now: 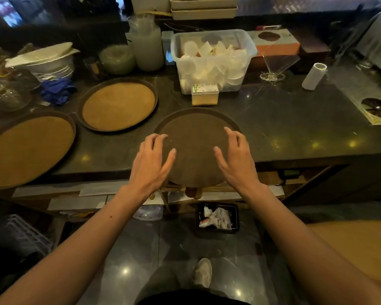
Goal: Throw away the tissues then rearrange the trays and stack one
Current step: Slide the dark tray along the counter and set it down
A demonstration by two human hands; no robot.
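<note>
Tissues (216,217) in floor bin (237,216); dark tray (196,150) empty.

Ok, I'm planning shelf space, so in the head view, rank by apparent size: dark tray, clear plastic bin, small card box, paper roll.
Largest to smallest as they look:
1. dark tray
2. clear plastic bin, though it sits farther back, so the true gap is unsure
3. and 4. small card box and paper roll look alike; not ranked.

Dark round tray (194,148) overhangs counter edge; two cork-lined trays (118,106) (26,150) left.
</note>
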